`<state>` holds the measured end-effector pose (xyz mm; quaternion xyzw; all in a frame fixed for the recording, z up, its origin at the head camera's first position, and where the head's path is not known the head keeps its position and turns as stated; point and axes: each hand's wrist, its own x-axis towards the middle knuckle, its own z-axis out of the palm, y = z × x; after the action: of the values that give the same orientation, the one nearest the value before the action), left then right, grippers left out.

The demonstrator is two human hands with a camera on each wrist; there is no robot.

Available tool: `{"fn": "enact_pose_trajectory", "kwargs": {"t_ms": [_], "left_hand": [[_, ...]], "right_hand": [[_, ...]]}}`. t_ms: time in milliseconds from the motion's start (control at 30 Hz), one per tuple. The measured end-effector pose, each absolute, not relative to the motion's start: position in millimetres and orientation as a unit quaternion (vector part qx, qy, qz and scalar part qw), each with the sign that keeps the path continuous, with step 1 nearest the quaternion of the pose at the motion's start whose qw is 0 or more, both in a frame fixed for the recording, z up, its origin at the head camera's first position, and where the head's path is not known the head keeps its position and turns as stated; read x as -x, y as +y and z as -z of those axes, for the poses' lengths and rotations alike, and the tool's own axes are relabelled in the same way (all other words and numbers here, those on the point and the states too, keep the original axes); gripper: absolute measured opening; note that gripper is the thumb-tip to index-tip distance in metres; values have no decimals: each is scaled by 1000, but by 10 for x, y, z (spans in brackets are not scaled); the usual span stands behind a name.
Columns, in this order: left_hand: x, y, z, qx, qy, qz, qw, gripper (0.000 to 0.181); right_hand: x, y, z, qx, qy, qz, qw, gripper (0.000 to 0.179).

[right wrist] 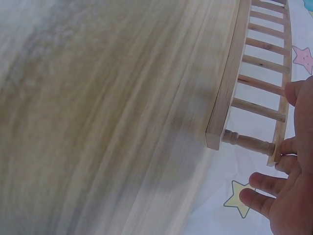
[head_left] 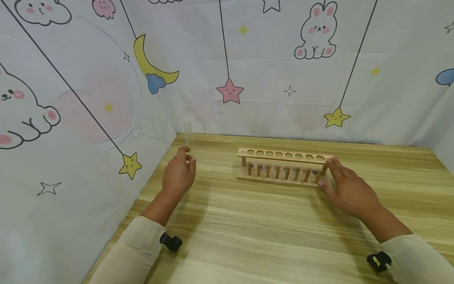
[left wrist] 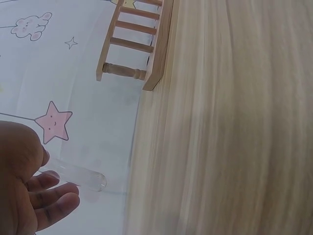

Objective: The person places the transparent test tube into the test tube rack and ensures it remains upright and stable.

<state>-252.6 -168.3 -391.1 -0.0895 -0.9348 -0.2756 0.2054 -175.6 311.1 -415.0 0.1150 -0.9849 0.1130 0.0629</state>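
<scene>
My left hand [head_left: 179, 173] holds a clear glass test tube [head_left: 188, 136] above the left of the table, thumb and fingers around it. The tube stands nearly upright, its mouth at the top. In the left wrist view the tube's rounded end [left wrist: 100, 182] points down toward the table, apart from it. A wooden test tube rack [head_left: 283, 157] sits to the right, with a row of round holes on its top rail and several upright pegs below. At the rack's right end my right hand [head_left: 351, 193] grips the corner, thumb in front and fingers by the end post [right wrist: 249, 143].
The rack stands on a wood-grain table [head_left: 241, 232]. A white cloth [head_left: 269, 71] printed with stars, a moon and rabbits hangs behind the table and along its left side. A small black device [head_left: 172, 241] is strapped at each wrist.
</scene>
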Motion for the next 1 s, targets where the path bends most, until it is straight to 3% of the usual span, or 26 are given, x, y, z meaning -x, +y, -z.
{"fn": "enact_pose_trajectory", "kwargs": {"t_ms": [1000], "left_hand": [[2529,-1606,3898,96,-932,287,199,37]], "right_hand": [[1745,3098,4183,-108,-986,-110,57,82]]}}
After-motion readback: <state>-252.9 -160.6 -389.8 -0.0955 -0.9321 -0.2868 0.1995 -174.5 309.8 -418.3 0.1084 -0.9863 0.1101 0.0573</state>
